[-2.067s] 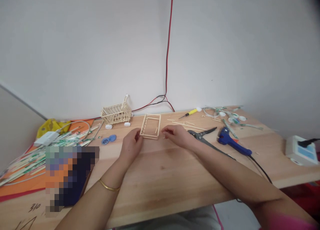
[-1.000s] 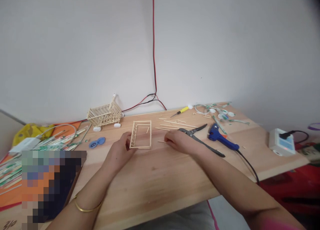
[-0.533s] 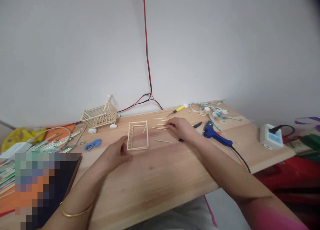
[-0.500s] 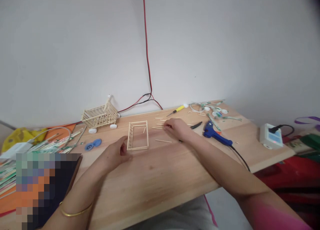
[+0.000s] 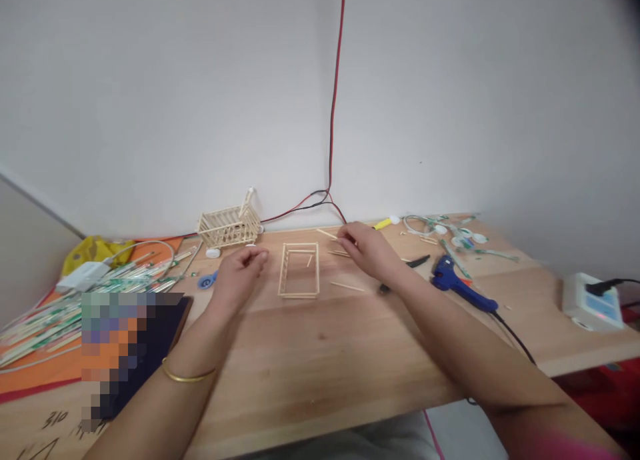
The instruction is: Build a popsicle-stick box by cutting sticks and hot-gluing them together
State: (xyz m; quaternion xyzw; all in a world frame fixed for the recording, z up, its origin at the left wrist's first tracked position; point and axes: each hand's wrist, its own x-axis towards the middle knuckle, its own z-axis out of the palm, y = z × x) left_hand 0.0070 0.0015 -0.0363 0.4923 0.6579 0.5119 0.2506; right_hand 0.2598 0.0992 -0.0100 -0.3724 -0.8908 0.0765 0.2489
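Note:
A small rectangular frame of thin wooden sticks (image 5: 299,271) lies flat on the wooden table (image 5: 320,353). My left hand (image 5: 240,273) hovers just left of the frame, fingers curled loosely, holding nothing that I can see. My right hand (image 5: 367,250) is lifted right of the frame and pinches a long thin wooden stick (image 5: 327,234) that points left and away. One loose stick (image 5: 347,287) lies on the table between the frame and my right wrist.
A finished stick cart with white wheels (image 5: 230,227) stands by the wall. Black cutters (image 5: 415,262), a blue glue gun (image 5: 463,283), a yellow screwdriver (image 5: 384,223) and a white socket box (image 5: 593,301) lie to the right. Wrapped sticks (image 5: 75,300) pile on the left.
My right hand has lifted a long stick from the loose sticks behind the frame. My left hand has moved up beside the frame's left edge. The camera has swung a little left.

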